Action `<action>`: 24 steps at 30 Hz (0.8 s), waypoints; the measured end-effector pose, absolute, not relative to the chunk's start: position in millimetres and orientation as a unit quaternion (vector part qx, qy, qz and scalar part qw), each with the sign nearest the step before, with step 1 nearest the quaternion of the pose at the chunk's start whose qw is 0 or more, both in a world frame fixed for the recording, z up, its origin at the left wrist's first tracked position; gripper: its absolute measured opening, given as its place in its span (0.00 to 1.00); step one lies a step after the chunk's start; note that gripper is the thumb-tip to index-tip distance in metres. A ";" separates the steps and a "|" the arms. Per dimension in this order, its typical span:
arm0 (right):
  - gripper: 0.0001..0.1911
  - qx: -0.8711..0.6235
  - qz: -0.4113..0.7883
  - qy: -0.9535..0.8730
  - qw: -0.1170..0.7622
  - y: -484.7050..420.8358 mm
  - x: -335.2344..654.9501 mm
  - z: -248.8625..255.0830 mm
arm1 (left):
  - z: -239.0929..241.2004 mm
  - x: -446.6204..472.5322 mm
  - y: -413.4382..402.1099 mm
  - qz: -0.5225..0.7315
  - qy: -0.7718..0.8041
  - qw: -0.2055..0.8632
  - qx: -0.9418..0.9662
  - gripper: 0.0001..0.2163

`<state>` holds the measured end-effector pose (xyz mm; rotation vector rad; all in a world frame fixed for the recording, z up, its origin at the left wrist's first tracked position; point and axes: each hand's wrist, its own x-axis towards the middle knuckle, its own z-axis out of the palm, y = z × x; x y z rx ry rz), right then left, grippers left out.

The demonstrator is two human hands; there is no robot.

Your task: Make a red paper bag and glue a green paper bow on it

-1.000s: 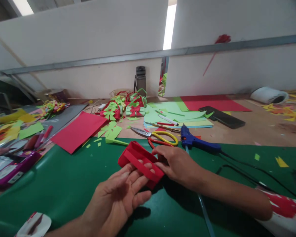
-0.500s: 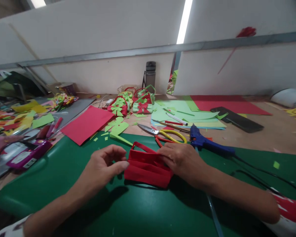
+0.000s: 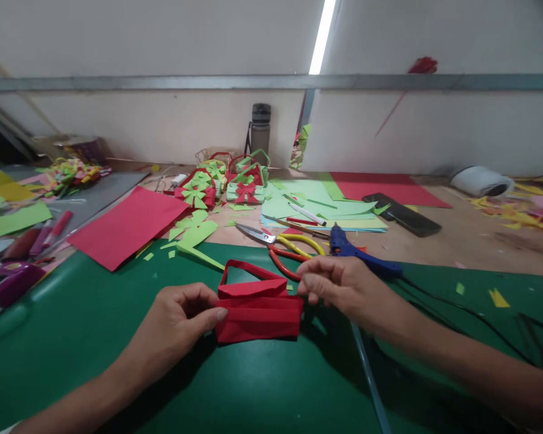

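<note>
A small red paper basket (image 3: 259, 322) with folded walls and a thin strip handle (image 3: 248, 265) sits on the green mat in front of me. My left hand (image 3: 185, 316) pinches its left end, thumb on the front wall and fingers behind. Just off the basket's right end, my right hand (image 3: 335, 283) is loosely curled with nothing seen in it. Scissors (image 3: 271, 239) with yellow and red handles lie behind the basket. A blue glue gun (image 3: 362, 256) rests beyond my right hand, a clear bluish glue stick (image 3: 370, 377) trailing from it toward me.
Finished red and green paper baskets (image 3: 245, 191) stand at the back before a grey bottle (image 3: 260, 129). Red paper (image 3: 129, 226) lies left, green sheets (image 3: 317, 205) and a black phone (image 3: 402, 214) right. The glue gun's cord (image 3: 466, 322) crosses the mat's right side.
My right hand has let go of the basket's right side and moved slightly off it. My left hand has closed on the left end. The view has turned right.
</note>
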<state>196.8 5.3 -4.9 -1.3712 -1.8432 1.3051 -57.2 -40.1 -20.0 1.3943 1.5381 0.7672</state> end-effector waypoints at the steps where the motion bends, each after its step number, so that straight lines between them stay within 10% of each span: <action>1: 0.10 -0.512 0.507 -0.653 0.234 2.1 197.2 -7.7 | -20.4 -57.1 -39.6 0.309 0.621 0.447 0.565 0.08; 24: 0.26 -0.491 0.562 -0.623 0.234 -13.3 182.1 -33.6 | -26.7 -52.0 -40.8 0.292 0.579 0.522 0.553 0.11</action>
